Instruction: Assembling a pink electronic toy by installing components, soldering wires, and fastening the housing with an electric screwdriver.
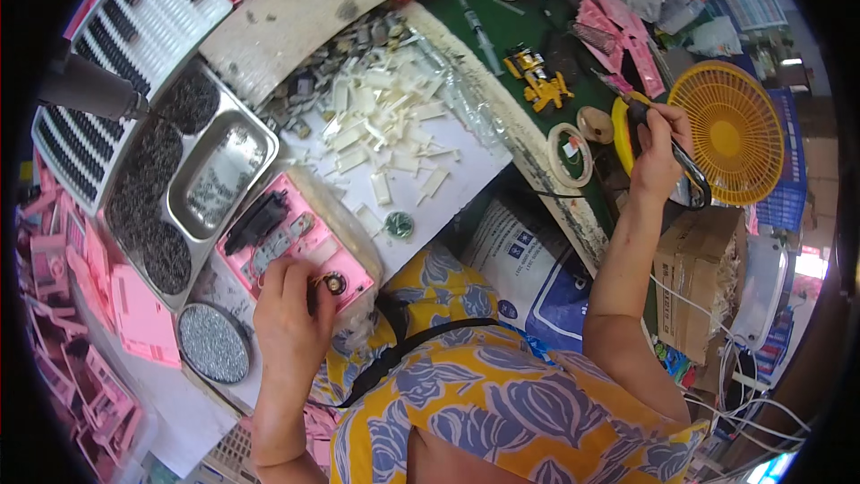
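Observation:
My left hand (291, 309) is closed over the near end of an open pink plastic casing (363, 271), fingers bent down into it. Whatever those fingers grip is hidden beneath them. Beside them sits a small round black part with a brassy centre (336, 283). The casing also holds a black part (257, 221) and a grey mechanism (285, 245). Far out to the right, my right hand (661, 152) is wrapped around a slim dark tool (638, 111), its kind unclear. Next to that hand are a yellow ring (623, 136) and a yellow round basket (761, 130).
Left of the casing stand a metal tray of dark screws (221, 181), a round dish of small silvery pieces (213, 343) and a power screwdriver (94, 90). White plastic parts (381, 116) lie heaped beyond it. A yellow toy vehicle (537, 81) and white ring (570, 154) occupy the green surface.

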Demonstrator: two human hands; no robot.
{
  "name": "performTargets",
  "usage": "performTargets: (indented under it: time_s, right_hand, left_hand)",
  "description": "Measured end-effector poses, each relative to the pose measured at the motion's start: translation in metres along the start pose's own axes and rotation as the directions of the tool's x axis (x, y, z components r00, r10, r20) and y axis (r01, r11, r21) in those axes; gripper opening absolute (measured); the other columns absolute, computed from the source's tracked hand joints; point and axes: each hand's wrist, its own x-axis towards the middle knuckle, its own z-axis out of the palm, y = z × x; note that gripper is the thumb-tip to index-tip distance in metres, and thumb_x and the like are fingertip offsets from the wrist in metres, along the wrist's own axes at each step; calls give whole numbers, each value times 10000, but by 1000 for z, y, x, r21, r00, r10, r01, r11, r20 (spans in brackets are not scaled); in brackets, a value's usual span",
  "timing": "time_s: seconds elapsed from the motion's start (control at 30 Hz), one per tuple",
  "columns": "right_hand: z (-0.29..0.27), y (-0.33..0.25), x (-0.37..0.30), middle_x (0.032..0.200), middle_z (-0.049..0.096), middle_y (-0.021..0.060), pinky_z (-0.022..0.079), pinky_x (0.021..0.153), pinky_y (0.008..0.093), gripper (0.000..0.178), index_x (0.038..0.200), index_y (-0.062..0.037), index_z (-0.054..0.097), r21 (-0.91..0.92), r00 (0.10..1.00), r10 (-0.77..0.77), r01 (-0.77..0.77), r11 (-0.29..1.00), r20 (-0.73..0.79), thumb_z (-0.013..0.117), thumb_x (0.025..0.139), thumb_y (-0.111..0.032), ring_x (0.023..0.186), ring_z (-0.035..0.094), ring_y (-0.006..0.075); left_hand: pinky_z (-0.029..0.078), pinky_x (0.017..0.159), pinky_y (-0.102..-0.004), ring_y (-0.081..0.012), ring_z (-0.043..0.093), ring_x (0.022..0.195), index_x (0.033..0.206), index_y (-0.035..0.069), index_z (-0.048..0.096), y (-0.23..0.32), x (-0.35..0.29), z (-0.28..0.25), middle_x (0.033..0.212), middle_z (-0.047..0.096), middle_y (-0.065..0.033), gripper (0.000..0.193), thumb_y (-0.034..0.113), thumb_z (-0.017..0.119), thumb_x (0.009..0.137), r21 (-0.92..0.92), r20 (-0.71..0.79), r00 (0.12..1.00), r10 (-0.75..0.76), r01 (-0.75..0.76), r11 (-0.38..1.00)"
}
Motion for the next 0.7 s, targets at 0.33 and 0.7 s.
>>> performTargets:
  time_s: [0.33, 0.7]
  right_hand:
    - [31, 56, 80, 884, 701, 64, 476, 652, 258, 165, 993, -19, 681, -120, 993, 66, -77, 990, -97, 718, 888, -141, 739, 607, 130]
    - [177, -39, -142, 1168, 659, 101, 477, 923, 410, 175, 966, -92, 737, 169, 362, -314, 380, 910, 878, 712, 811, -170, 1112, 549, 308]
  left_hand:
    - [518, 716, -408, -323, 644, 824, 988, 57, 669, 6, 10, 9, 875, 629, -117, 175, 42, 697, 817, 70, 25, 989, 146, -147, 987]
    - [580, 765, -377, -303, 712, 934, 992, 41, 643, -14, -24, 9, 1083, 721, -123, 192, -11, 676, 810, -101, -101, 985, 139, -149, 984]
